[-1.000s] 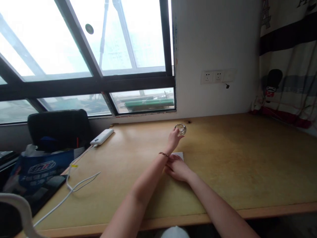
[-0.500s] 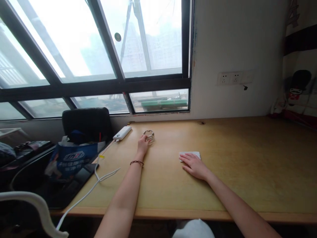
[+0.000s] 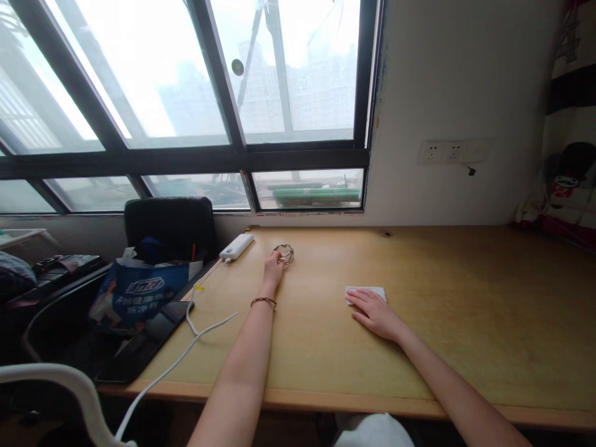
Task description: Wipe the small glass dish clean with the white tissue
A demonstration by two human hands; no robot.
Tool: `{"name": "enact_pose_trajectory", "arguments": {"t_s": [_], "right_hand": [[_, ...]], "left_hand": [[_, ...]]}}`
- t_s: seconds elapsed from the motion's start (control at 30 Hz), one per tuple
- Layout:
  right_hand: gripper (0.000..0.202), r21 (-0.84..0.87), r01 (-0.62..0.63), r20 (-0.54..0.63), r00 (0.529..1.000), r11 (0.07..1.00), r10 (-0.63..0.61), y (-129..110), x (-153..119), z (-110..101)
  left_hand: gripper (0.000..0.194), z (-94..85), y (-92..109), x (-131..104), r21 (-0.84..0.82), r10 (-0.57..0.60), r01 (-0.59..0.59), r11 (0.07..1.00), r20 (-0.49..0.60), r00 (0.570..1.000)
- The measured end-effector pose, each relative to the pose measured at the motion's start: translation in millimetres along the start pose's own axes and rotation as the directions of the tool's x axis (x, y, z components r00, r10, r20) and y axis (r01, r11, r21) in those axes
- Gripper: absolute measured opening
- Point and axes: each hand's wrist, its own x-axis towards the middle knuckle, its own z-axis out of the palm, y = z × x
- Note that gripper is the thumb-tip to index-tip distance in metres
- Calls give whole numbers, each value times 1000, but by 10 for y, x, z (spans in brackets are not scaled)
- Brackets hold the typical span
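Note:
A small clear glass dish (image 3: 284,252) stands on the wooden desk (image 3: 456,323) near the window, a little right of a white power bank (image 3: 236,246). My left hand (image 3: 274,269) reaches out to the dish, its fingertips on the near rim. Whether the fingers grip it I cannot tell. My right hand (image 3: 375,312) lies flat, palm down, on a folded white tissue (image 3: 367,291) in the middle of the desk. A beaded bracelet (image 3: 263,302) sits on my left wrist.
A white cable (image 3: 186,347) runs from the power bank over the desk's left front edge. A black chair (image 3: 170,226) with a blue bag (image 3: 139,292) stands at the left, a dark tablet (image 3: 139,351) beside it. Wall sockets (image 3: 451,152) sit above the desk.
My left hand slid the glass dish from the desk's middle back to the left, beside the power bank. My right hand stayed on the tissue. The view turned left.

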Motion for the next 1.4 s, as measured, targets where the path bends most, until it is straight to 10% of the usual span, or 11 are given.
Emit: {"name": "enact_pose_trajectory", "arguments": {"t_s": [0.63, 0.83, 0.97, 1.13, 1.4], "right_hand": [[44, 25, -12, 5, 1000, 1000, 12, 7, 4, 6], [47, 226, -41, -279, 955, 973, 105, 82, 3, 8], [42, 372, -276, -464, 772, 887, 435, 256, -14, 2], [38, 286, -359, -376, 810, 888, 449, 375, -43, -38], [34, 401, -315, -309, 838, 860, 451, 388, -77, -96]], "left_hand": [[23, -36, 131, -63, 18, 34, -34, 999, -4, 999], [35, -101, 479, -173, 114, 124, -102, 988, -212, 969], [27, 0, 1132, -501, 133, 404, -403, 905, 18, 914], [24, 170, 1931, -1277, -90, 713, -757, 647, 422, 560], [30, 69, 1963, -1549, -58, 568, -620, 782, 475, 672]]}}
